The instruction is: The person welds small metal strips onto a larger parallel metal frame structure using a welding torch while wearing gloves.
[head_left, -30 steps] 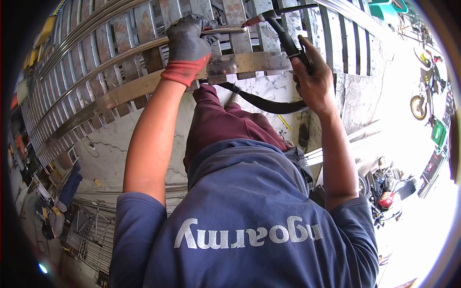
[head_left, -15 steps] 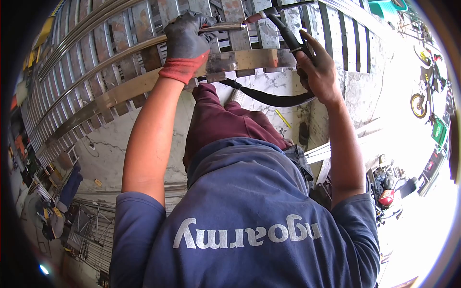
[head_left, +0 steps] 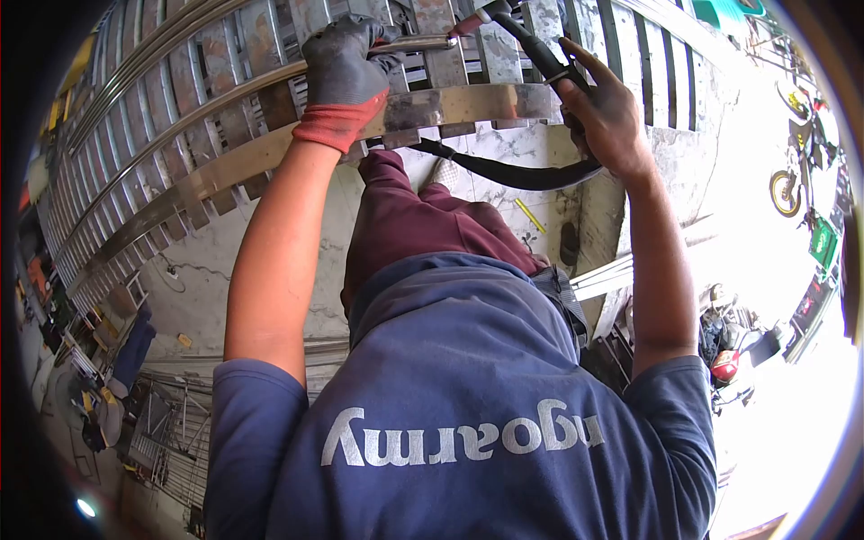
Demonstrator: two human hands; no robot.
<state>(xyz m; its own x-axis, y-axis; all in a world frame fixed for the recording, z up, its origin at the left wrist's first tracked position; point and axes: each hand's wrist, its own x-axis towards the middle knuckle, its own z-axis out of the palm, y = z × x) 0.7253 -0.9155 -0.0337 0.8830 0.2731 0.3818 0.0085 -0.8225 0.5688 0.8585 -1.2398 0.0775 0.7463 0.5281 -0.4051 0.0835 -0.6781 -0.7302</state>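
My left hand (head_left: 346, 67), in a grey glove with a red cuff, is closed around a shiny metal tube (head_left: 423, 42) near its right end. My bare right hand (head_left: 607, 121) grips the black handle of a TIG welding torch (head_left: 540, 56), with a finger stretched along it. The torch's pinkish nozzle (head_left: 466, 25) points left, right at the tube's end. Beneath both hands lies a slatted metal bench (head_left: 441, 67), its front edge formed by a curved flat metal band (head_left: 468, 105). From the torch, a thick black cable sleeve (head_left: 522, 182) sags below the bench.
Long metal rods (head_left: 148, 67) lie across the bench's left side. A yellow strip (head_left: 530, 215) is on the floor near my feet. Metal racks (head_left: 166, 432) stand at lower left. On the right are a motorbike (head_left: 787, 180) and a green crate (head_left: 823, 243).
The torch and my right hand have shifted slightly, with the nozzle tip a little higher and farther left. My left hand keeps its hold on the tube.
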